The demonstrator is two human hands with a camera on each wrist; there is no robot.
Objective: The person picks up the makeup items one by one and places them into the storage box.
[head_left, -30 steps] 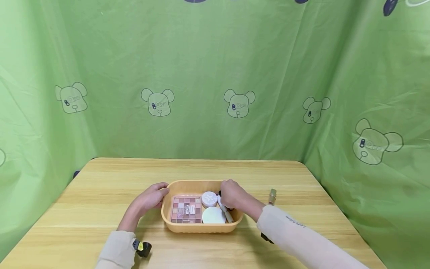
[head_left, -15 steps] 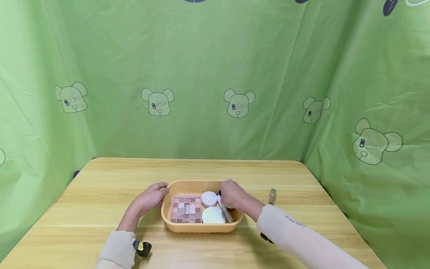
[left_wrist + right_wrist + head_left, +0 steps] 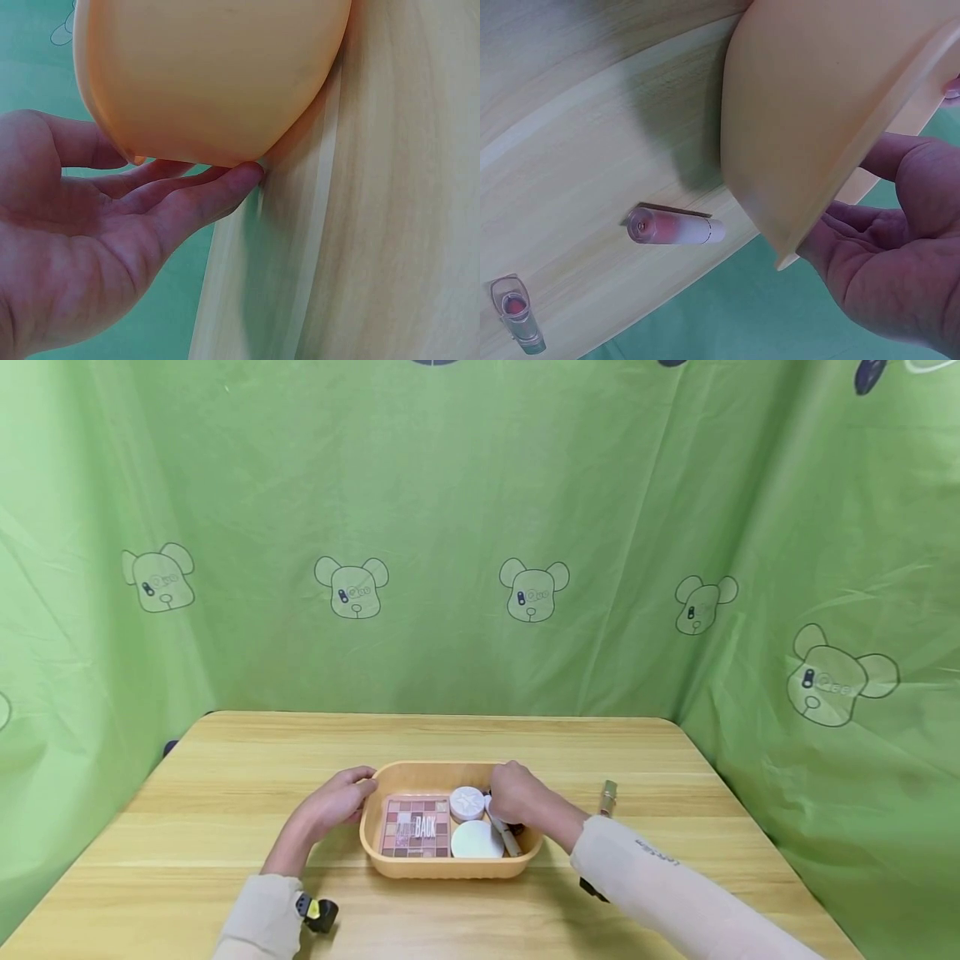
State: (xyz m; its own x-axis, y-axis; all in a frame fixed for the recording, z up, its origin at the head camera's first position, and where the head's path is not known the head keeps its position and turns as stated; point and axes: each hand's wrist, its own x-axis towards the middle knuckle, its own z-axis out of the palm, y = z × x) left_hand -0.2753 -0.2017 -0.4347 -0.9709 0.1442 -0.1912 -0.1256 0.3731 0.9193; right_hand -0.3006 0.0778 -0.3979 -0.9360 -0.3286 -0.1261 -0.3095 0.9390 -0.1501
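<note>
An orange oval tray [image 3: 450,867] stands on the table. My left hand [image 3: 341,797] grips its left end, and in the left wrist view its fingers [image 3: 202,199] lie along the outer wall. Over the right end, my right hand [image 3: 517,793] reaches inside with bent fingers; the tray wall and the hand itself hide the fingertips and anything between them. Below that hand lies a slim white-and-beige tube [image 3: 504,831], with a dark item partly hidden beside it. The tray also holds an eyeshadow palette [image 3: 415,828], a small round white case [image 3: 467,803] and a larger white disc [image 3: 477,841].
To the right of the tray a lipstick-like tube [image 3: 608,795] lies on the wooden table [image 3: 187,827], partly behind the right forearm. The right wrist view shows a pink-and-white tube [image 3: 676,227] and a clear-capped tube [image 3: 519,315]. A green curtain [image 3: 450,485] surrounds the table.
Inside the tray, the slim tube's upper end and the dark items near my right hand have shifted slightly. My left hand and the tray stay where they were.
</note>
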